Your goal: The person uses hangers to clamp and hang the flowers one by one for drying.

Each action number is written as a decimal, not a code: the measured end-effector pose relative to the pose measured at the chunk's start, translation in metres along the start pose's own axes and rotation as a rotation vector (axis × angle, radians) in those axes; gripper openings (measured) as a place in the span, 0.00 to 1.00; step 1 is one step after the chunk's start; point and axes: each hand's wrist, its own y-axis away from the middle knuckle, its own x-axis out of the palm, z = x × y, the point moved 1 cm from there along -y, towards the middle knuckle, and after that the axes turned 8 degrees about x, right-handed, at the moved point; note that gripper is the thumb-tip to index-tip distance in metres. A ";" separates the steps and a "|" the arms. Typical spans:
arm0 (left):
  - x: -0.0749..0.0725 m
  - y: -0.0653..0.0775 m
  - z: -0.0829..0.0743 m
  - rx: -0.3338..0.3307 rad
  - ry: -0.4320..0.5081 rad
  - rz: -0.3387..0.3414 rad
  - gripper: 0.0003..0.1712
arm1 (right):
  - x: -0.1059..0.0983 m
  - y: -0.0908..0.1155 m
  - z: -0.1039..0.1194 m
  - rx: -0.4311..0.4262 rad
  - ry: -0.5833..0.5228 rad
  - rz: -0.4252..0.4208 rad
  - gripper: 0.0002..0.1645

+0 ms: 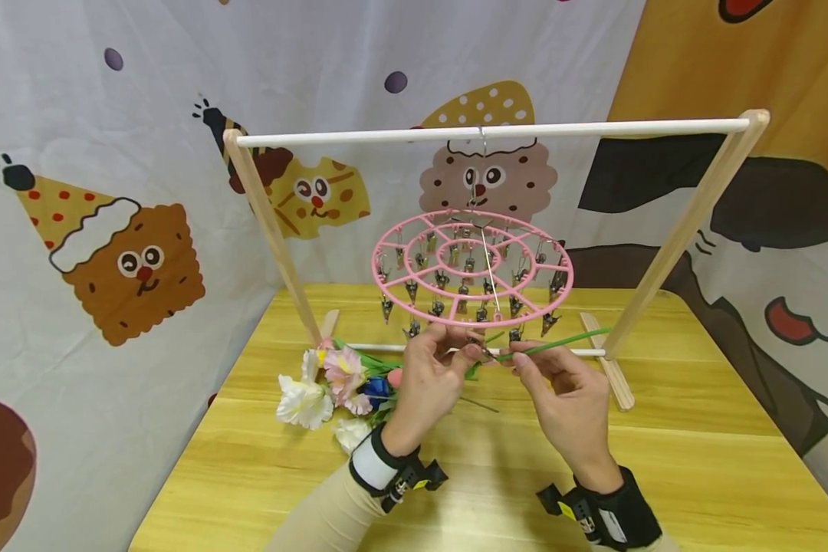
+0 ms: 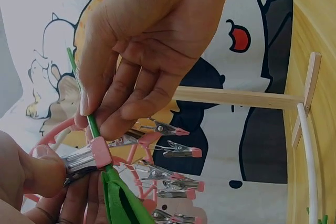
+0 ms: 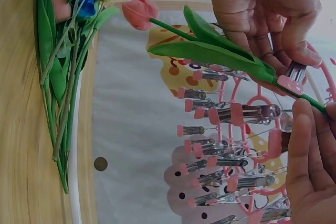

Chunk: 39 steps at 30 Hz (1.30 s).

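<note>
My left hand (image 1: 431,387) pinches a metal clip with pink tips (image 2: 86,158) below the front rim of a round pink clip hanger (image 1: 373,264). In the right wrist view, a pink tulip (image 3: 140,14) with long green leaves (image 3: 220,64) points away from the hands. The clip's tips lie on its green stem just below the leaves. My right hand (image 1: 573,402) pinches that stem (image 1: 569,340) close beside the clip, and the stem's end sticks out to the right. Whether the clip bites fully on the stem I cannot tell.
Several artificial flowers, among them a white bloom (image 1: 305,402) and a blue rose (image 1: 376,389), lie left on the wooden table (image 1: 248,452). A wooden stand with a white top rail (image 1: 359,138) carries the hanger, from which several other clips dangle.
</note>
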 end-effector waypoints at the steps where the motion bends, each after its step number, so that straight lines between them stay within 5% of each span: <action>1: 0.000 0.000 0.000 -0.001 0.002 0.006 0.04 | 0.000 0.000 0.000 -0.001 -0.010 0.001 0.15; 14: 0.001 0.001 0.001 -0.038 0.044 0.076 0.11 | -0.001 -0.001 -0.002 -0.011 -0.051 -0.002 0.15; 26: -0.012 0.010 0.002 0.036 -0.103 0.178 0.20 | -0.001 0.003 -0.004 -0.003 -0.095 0.027 0.16; 39: -0.042 0.032 0.006 0.152 -0.275 0.199 0.18 | -0.005 0.009 -0.007 0.067 0.078 0.033 0.16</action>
